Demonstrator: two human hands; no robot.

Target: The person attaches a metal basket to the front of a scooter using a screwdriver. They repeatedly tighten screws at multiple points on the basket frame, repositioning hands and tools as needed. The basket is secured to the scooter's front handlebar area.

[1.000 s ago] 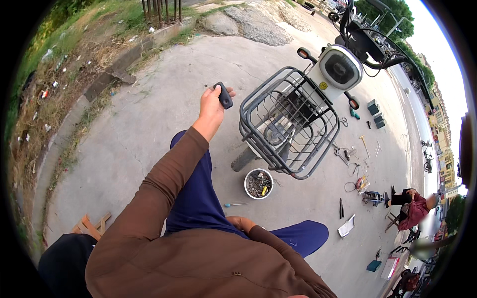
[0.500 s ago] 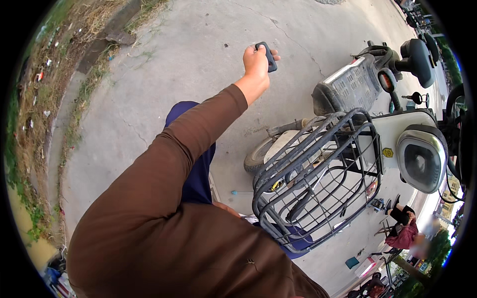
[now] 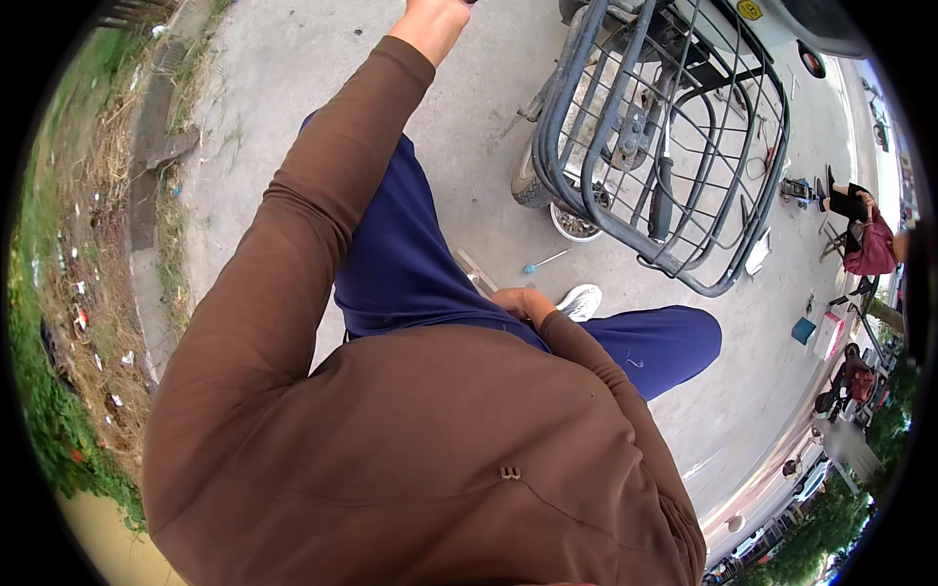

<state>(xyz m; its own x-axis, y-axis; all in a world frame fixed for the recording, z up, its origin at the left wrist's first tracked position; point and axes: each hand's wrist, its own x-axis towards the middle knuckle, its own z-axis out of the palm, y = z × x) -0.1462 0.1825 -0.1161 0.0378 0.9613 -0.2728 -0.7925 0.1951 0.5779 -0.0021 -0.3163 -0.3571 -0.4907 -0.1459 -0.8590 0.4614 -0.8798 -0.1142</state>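
Note:
My left hand (image 3: pixel 437 21) is at the top edge of the head view, its fingers mostly cut off. A sliver of the dark oblong thing it holds shows beside it; the kind cannot be made out. My right hand (image 3: pixel 516 300) rests low between my thighs, partly behind my brown-sleeved body, its fingers hidden. Close to it, a screwdriver (image 3: pixel 532 267) with a blue handle lies on the concrete. A white bowl (image 3: pixel 564 230) with small parts in it stands partly under a black metal basket (image 3: pixel 650 234).
The basket belongs to a pale scooter (image 3: pixel 779 24) at the upper right. Below the basket is my white shoe (image 3: pixel 583 303). On the left runs a broken kerb (image 3: pixel 147 244) beside littered grass. A seated person in maroon (image 3: pixel 873 246) is at the far right.
My view has tipped downward, so the basket and scooter sit higher in the picture. My left hand, with the dark thing, has shifted to the top edge. My right hand has come into fuller view.

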